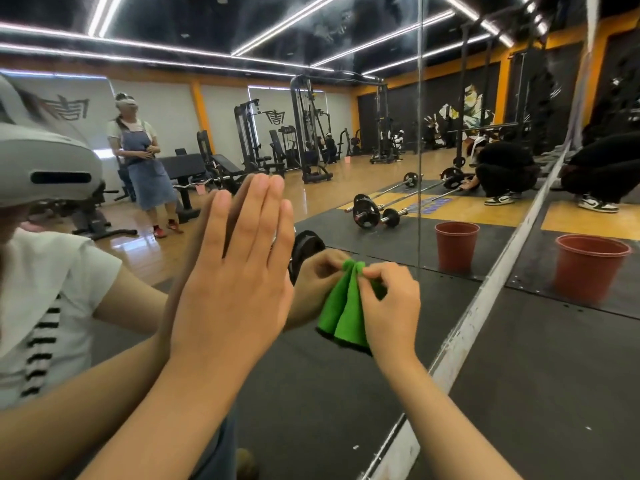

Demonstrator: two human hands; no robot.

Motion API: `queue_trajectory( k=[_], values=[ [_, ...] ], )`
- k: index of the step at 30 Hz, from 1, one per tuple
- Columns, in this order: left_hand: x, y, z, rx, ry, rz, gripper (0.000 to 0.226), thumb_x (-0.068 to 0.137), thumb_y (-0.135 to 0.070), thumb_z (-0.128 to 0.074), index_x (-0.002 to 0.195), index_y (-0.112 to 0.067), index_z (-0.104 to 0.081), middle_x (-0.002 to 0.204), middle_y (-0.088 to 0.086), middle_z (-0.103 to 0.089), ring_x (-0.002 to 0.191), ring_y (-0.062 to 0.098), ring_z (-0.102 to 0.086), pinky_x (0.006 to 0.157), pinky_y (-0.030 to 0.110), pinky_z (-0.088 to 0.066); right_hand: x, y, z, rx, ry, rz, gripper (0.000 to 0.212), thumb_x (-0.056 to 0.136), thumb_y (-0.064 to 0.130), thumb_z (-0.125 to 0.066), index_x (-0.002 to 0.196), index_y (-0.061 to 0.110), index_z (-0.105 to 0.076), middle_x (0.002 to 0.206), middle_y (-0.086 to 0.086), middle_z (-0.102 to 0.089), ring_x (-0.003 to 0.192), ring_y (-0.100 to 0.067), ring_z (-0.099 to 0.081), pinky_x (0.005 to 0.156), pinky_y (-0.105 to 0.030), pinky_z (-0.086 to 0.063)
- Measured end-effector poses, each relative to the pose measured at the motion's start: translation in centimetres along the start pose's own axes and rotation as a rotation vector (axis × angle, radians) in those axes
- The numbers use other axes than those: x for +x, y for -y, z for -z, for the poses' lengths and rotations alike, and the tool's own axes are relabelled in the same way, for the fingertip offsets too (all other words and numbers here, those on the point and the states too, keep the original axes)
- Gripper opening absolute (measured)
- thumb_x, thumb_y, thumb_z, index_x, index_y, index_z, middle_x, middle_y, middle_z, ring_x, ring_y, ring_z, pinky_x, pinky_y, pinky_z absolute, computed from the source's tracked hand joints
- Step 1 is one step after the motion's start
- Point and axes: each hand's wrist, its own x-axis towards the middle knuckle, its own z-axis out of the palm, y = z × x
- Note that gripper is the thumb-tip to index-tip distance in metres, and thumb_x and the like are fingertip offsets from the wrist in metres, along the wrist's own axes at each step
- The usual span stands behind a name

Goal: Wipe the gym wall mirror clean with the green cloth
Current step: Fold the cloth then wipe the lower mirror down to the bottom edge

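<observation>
Closest in, the left hand (pixel 239 271) lies flat on the mirror (pixel 311 393), fingers straight and together, gripping nothing. That looks like a brace to steady the body close to the glass. Just to its right, the right hand (pixel 388 306) pinches the top edge of the green cloth (pixel 349 317) between thumb and fingertips. The cloth hangs in loose folds right at the glass, doubled by its reflection. Held bunched like that it covers very little surface, so I'd say it's being gathered or readied, not wiping yet. Further along, a red bucket (pixel 588 268) stands on the dark floor mat (pixel 519 375) near the mirror's base, probably kept handy for rinsing; what's inside can't be seen. Beyond it, another person (pixel 606 168) crouches by the wall.
</observation>
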Motion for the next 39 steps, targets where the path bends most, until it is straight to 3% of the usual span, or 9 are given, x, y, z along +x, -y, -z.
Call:
queue_trajectory(
  k=[4, 10, 14, 18, 21, 24, 31, 36, 39],
  values=[
    [0.2, -0.1, 0.2, -0.005, 0.019, -0.013, 0.067, 0.096, -0.026, -0.028, 0.155, 0.006, -0.021, 0.164, 0.027, -0.011, 0.153, 0.039, -0.011, 0.124, 0.054, 0.001, 3.5, -1.3, -0.5, -0.102, -0.086, -0.038, 0.009, 0.085, 0.009, -0.073, 0.083, 0.014, -0.065, 0.082, 0.004, -0.065, 0.080, -0.025, -0.059, 0.070, -0.027, -0.022],
    [0.2, -0.2, 0.3, -0.025, 0.018, 0.009, 0.067, 0.096, -0.024, -0.031, 0.154, 0.007, -0.024, 0.164, 0.027, -0.014, 0.153, 0.039, -0.014, 0.124, 0.055, 0.001, 0.8, -0.2, -0.3, -0.007, -0.023, 0.017, 0.015, 0.081, -0.002, -0.071, 0.083, 0.012, -0.064, 0.083, 0.011, -0.058, 0.082, -0.015, -0.054, 0.073, -0.025, -0.026],
    [0.2, -0.2, 0.1, -0.010, 0.009, -0.006, 0.067, 0.096, -0.025, -0.029, 0.154, 0.007, -0.024, 0.164, 0.027, -0.013, 0.153, 0.039, -0.013, 0.124, 0.055, 0.001, 3.9, -0.4, -0.7, -0.038, -0.098, -0.042, 0.010, 0.084, 0.001, -0.070, 0.083, 0.009, -0.065, 0.083, 0.006, -0.060, 0.081, -0.024, -0.057, 0.071, -0.025, -0.023],
    [0.0, -0.2, 0.0, 0.009, 0.000, 0.002, 0.066, 0.097, -0.025, -0.028, 0.154, 0.007, -0.023, 0.164, 0.027, -0.013, 0.153, 0.039, -0.014, 0.123, 0.056, 0.000, 1.6, 0.2, -0.7, -0.002, -0.063, 0.005, 0.014, 0.085, -0.001, -0.071, 0.084, 0.011, -0.064, 0.084, 0.012, -0.055, 0.081, -0.011, -0.050, 0.073, -0.025, -0.028],
    [0.0, -0.2, 0.0, 0.017, -0.004, 0.002, 0.066, 0.097, -0.026, -0.027, 0.155, 0.006, -0.023, 0.164, 0.026, -0.013, 0.153, 0.038, -0.013, 0.123, 0.055, -0.002, 2.3, -0.7, -0.5, -0.065, -0.066, 0.080, 0.010, 0.086, 0.003, -0.071, 0.086, 0.011, -0.065, 0.085, 0.004, -0.064, 0.083, -0.013, -0.053, 0.074, -0.024, -0.024],
    [0.1, -0.2, 0.0, 0.011, -0.005, -0.002, 0.067, 0.097, -0.027, -0.028, 0.155, 0.005, -0.022, 0.164, 0.026, -0.012, 0.153, 0.038, -0.012, 0.123, 0.055, -0.003, 3.5, -0.7, -0.8, -0.115, -0.118, 0.018, 0.008, 0.087, 0.008, -0.071, 0.086, 0.012, -0.065, 0.083, 0.003, -0.064, 0.080, -0.021, -0.056, 0.073, -0.025, -0.020],
    [0.0, -0.2, -0.1, 0.056, -0.011, -0.009, 0.067, 0.098, -0.027, -0.028, 0.156, 0.005, -0.019, 0.164, 0.026, -0.010, 0.153, 0.038, -0.012, 0.123, 0.055, -0.005, 1.4, -0.5, -0.7, -0.097, -0.107, 0.116, 0.003, 0.085, 0.017, -0.067, 0.085, 0.015, -0.065, 0.084, 0.006, -0.065, 0.081, -0.014, -0.053, 0.076, -0.026, -0.022],
    [0.1, -0.1, -0.1, 0.040, 0.001, -0.001, 0.066, 0.097, -0.027, -0.021, 0.156, 0.005, -0.020, 0.165, 0.026, -0.010, 0.153, 0.038, -0.011, 0.123, 0.055, -0.003, 4.1, -0.9, -0.1, -0.199, -0.165, 0.025, 0.017, 0.082, 0.024, -0.076, 0.094, 0.016, -0.065, 0.091, 0.000, -0.062, 0.089, -0.025, -0.054, 0.075, -0.030, -0.022],
    [0.0, -0.1, -0.1, 0.052, 0.000, -0.004, 0.066, 0.098, -0.027, -0.022, 0.156, 0.005, -0.019, 0.165, 0.026, -0.010, 0.153, 0.038, -0.011, 0.123, 0.055, -0.001, 3.4, -0.7, -0.2, -0.086, -0.150, -0.135, 0.024, 0.085, 0.026, -0.076, 0.085, 0.017, -0.054, 0.078, 0.001, -0.054, 0.070, -0.016, -0.046, 0.073, -0.032, -0.028]
  ],
)
